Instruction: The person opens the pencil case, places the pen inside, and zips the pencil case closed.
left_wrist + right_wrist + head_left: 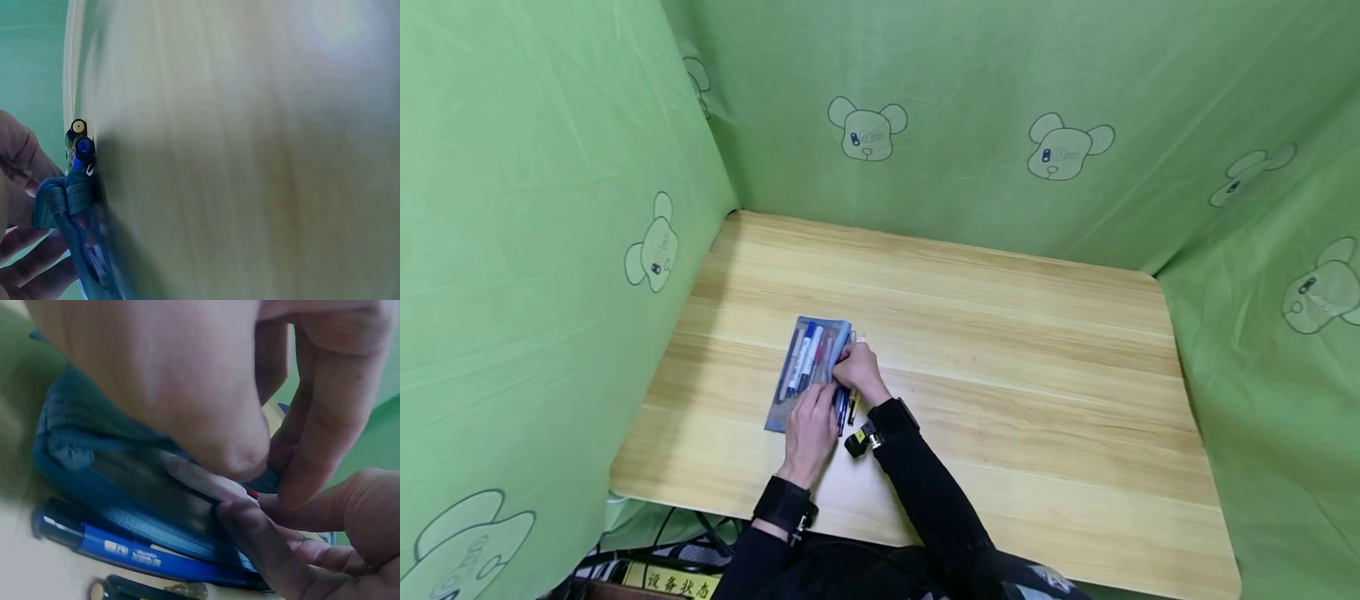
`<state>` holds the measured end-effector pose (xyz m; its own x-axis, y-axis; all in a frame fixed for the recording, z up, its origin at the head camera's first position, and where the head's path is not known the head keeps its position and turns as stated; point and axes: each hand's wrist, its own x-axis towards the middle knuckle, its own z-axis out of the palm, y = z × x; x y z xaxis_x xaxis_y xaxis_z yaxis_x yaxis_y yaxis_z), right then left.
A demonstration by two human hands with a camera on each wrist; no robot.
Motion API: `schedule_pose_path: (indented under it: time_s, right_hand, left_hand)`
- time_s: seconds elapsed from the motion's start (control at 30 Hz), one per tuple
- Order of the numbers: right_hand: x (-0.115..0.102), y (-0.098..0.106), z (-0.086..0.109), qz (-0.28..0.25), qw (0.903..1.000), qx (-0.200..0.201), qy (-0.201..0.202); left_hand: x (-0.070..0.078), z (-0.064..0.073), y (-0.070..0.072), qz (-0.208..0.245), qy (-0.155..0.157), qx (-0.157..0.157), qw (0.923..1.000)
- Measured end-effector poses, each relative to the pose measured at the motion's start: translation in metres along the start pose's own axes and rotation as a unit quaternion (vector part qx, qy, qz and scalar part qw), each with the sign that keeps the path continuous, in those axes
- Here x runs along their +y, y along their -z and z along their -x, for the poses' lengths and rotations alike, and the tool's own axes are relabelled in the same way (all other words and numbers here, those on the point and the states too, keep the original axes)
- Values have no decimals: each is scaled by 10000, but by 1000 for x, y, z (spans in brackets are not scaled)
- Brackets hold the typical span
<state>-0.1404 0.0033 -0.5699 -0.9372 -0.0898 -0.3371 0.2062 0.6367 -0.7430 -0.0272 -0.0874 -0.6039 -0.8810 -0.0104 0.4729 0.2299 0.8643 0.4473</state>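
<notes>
A see-through pencil case point(781, 408) with blue trim lies on the table, several pens and markers point(805, 358) showing through it. My left hand point(811, 421) pinches the edge of the case near its lower right side; in the right wrist view this hand point(187, 375) comes in from the top. Farther up the same side, my right hand point(859, 368) holds the zippered edge point(187, 534), its fingertips at the gaping mouth. Outside the case, along its right side, lie a blue pen point(137, 553) with a black end and a black-ended pen with a pale barrel point(852, 407).
The wooden table point(1000, 400) reaches far to the right of the hands. Green cloth point(955, 125) with bear-head prints hangs behind it and at both sides. Below the front left edge are cables and a yellow sign point(672, 581).
</notes>
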Motion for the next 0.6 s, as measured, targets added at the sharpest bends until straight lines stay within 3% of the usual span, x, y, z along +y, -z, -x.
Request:
schedule_pose_path:
  time_s: [0.33, 0.6]
  right_hand:
    - [6, -4, 1, -1137, 9924, -351, -315]
    - [8, -6, 4, -2136, 9689, -939, -821]
  left_hand:
    - [1, 0, 0, -69, -60, 0, 10000]
    - [0, 0, 0, -116, -79, -34, 9999]
